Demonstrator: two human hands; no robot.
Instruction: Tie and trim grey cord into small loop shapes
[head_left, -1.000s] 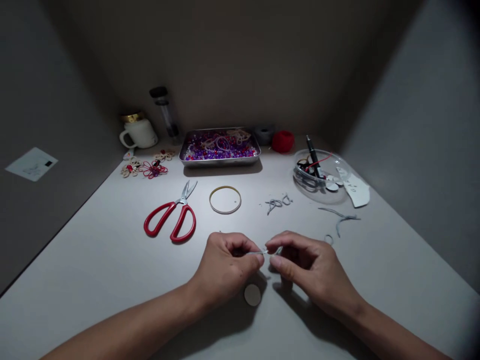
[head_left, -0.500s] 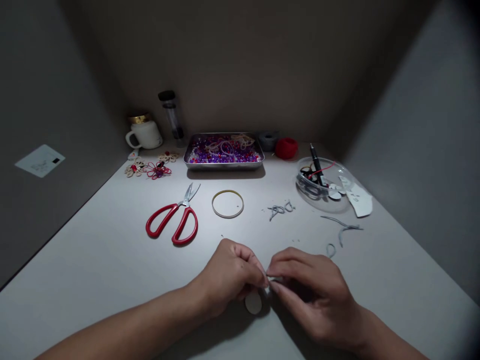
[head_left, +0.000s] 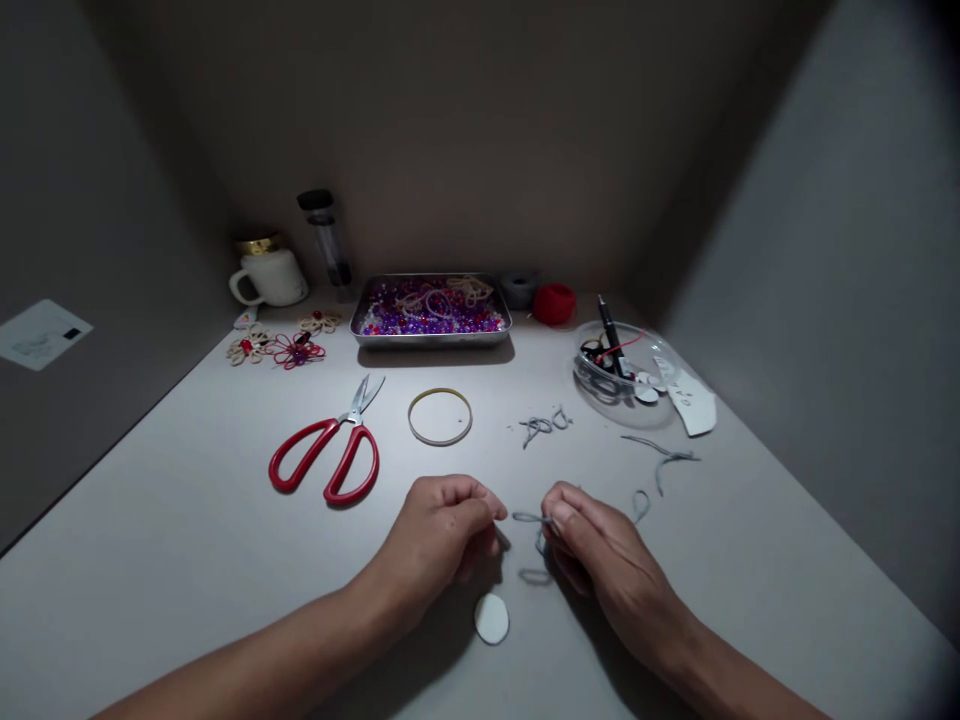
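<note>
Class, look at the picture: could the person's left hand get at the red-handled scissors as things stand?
Probably yes: the scissors lie in the open on the table, just beyond the left hand, nothing between them, though its fingers seem curled.

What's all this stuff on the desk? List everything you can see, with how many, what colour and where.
scissors: 1, red handles, left of centre
ring: 1, yellowish, right of the scissors
tray of beads: 1, metal, purple, red and white beads, back centre
mug: 1, white with gold lid, back left
clear tube: 1, black cap, beside the mug
cord flowers: several, cream and red, in front of the mug
thread spools: 2, grey and red, right of the tray
clear bowl: 1, holds a pen and bits, right
loose cord scraps: several, grey, centre right
white disc: 1, near edge, between the hands
grey cord: 1, looped, between the hands
left hand: fingers closed
right hand: pinching the grey cord
</note>
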